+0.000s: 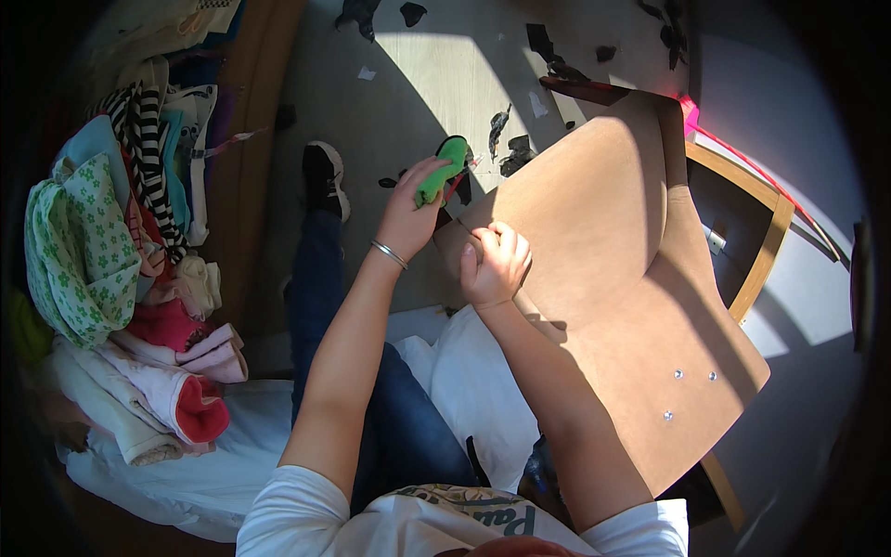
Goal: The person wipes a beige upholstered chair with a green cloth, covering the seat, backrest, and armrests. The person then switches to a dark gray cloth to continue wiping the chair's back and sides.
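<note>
My left hand is closed around a green fuzzy cloth, held above the floor just off the chair's corner. A dark edge shows behind the cloth, and a thin red piece sticks out beside it. I wear a silver bangle on the left wrist. A tan upholstered chair with a suede-like cover lies tilted to my right. My right hand grips the chair's near edge with curled fingers; the fingertips are partly hidden. Several shiny round studs dot the chair's lower panel.
Folded clothes are piled at the left on a white plastic-covered surface. Black scraps litter the sunlit floor. A light wooden frame and a pink-red stick stand right of the chair. White plastic lies by my leg.
</note>
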Demonstrator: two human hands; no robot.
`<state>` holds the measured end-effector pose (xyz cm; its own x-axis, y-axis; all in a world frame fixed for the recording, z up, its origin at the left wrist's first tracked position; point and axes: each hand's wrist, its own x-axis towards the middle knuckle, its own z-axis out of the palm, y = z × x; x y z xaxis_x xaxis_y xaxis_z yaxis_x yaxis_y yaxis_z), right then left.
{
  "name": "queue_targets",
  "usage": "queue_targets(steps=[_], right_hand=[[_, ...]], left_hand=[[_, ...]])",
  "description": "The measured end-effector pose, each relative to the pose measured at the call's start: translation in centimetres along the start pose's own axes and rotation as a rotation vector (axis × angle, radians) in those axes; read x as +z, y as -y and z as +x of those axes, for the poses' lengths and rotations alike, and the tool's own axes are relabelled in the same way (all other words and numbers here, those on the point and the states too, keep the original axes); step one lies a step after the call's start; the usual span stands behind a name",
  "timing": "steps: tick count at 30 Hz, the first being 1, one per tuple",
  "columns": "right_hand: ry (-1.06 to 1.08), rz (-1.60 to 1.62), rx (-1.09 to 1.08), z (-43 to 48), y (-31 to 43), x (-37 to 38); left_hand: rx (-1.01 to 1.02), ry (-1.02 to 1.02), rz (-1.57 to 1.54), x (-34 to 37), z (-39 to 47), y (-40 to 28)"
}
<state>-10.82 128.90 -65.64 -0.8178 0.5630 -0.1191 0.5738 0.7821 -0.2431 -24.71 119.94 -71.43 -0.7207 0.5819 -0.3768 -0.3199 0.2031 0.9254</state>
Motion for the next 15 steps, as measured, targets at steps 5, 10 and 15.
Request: queue_targets(steps=[5,10,15], right_hand=[[-0.048,0.032,-0.002,-0.3,-0.2,0.5],[-0.275,0.108,0.0,-0.6,-0.3,1.3],[-0.337,0.171,0.038,-0.5,-0.4,1.4]], left_hand=[[-0.165,0.298,-0.126,2.7,-6.5,1.0],[-0.184,0.44,0.201,4.2,-3.5,0.3],[-0.116,0.577,0.372,6.9,1.6,-1.4]])
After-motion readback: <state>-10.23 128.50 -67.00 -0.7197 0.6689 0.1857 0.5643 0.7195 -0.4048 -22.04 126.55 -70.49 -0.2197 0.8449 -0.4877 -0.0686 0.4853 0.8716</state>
